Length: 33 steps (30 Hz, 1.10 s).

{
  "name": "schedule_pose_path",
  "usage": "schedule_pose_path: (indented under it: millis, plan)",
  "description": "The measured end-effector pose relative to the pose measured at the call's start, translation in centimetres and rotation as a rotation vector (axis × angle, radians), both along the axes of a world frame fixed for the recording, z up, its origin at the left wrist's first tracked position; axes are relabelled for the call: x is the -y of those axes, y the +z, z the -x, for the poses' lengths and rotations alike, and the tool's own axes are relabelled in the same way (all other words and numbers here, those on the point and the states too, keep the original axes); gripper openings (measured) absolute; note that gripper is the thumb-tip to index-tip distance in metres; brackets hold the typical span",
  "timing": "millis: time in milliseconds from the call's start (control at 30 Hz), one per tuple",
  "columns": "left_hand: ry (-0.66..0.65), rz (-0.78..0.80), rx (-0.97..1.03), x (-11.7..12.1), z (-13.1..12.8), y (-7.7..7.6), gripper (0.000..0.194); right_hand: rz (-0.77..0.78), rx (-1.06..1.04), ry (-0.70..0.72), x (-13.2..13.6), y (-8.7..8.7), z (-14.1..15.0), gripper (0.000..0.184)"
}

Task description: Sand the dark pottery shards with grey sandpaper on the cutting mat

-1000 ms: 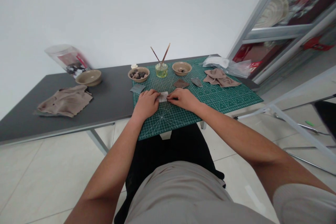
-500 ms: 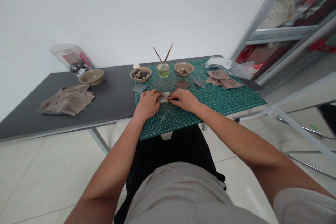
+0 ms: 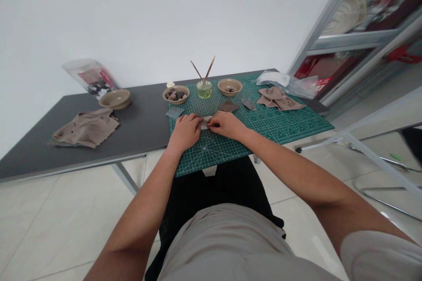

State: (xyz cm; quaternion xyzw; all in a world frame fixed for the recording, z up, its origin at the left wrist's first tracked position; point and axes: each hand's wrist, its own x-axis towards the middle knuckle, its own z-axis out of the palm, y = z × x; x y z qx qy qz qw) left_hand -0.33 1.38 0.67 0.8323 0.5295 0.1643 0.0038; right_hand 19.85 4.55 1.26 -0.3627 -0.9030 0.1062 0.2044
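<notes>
A small pale rectangular piece, like a sheet of paper or sandpaper, lies on the green cutting mat. My left hand presses down its left end, fingers together and thumb against it. Over the right end, my right hand pinches with its fingertips touching the sheet. Whatever sits in that pinch is hidden by the fingers. Just behind the hands lie a brown square sheet, a grey piece and a blue-grey square sheet.
A bowl of dark and brown lumps, a glass jar with two brushes and a second bowl stand behind. Brown cloths and a plastic bag lie right. Another cloth, bowl and clear container are left.
My right hand has slid slightly left over the pale sheet, closer to my left hand. My left hand stays in place.
</notes>
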Motion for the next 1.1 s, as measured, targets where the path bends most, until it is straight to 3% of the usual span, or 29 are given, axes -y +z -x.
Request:
schedule_pose_path:
  millis: [167,467,767,933,1100]
  plan:
    - [-0.011,0.001,-0.001,0.0,0.0,0.0,0.038,-0.012,-0.014,-0.030,-0.7,0.0,-0.9,0.009]
    - [0.003,0.002,0.003,0.0,0.0,0.1,0.037,-0.005,0.030,-0.001,-0.3,0.3,1.6,0.011]
    - [-0.009,0.006,0.005,0.0,0.0,0.0,0.039,0.010,-0.046,-0.024,-0.2,-0.1,-1.1,0.010]
    - [-0.004,0.004,0.002,-0.1,0.0,0.0,0.039,-0.003,-0.044,-0.099,-0.9,-0.4,0.4,0.010]
    - [-0.001,0.012,0.003,0.0,-0.1,0.1,0.039,-0.004,-0.030,-0.028,0.1,-0.5,1.3,0.011]
